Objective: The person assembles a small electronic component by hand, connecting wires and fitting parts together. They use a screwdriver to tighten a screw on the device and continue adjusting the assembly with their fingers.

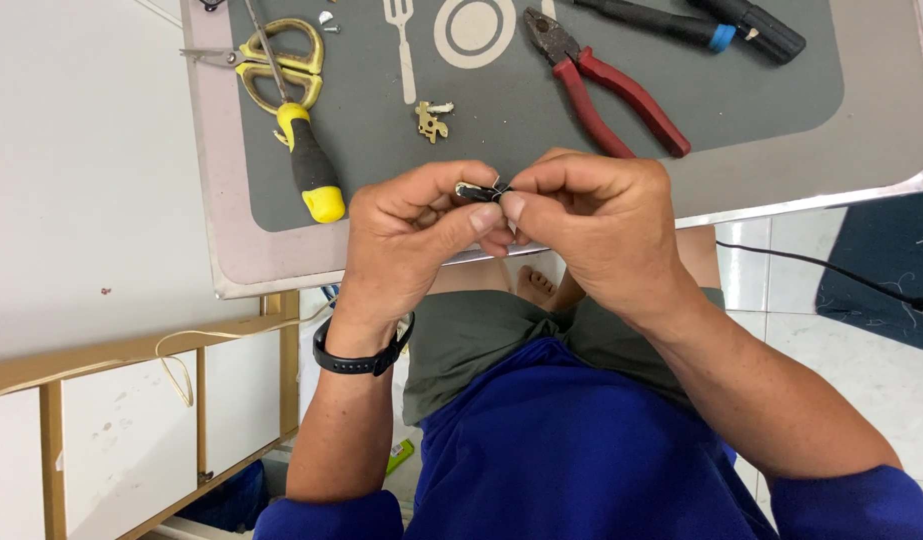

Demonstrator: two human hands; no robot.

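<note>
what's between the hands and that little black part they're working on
Nothing visible. The small black part is already pinched between the fingers of the left hand and the right hand, held above the near edge of the table. The pliers and screwdriver lie apart on the grey mat.

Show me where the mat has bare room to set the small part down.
Bare mat between brass piece and pliers; also right of the pliers, below the black tools. Crowded at left: scissors, screwdriver. Both hands pinch the small part.
</note>
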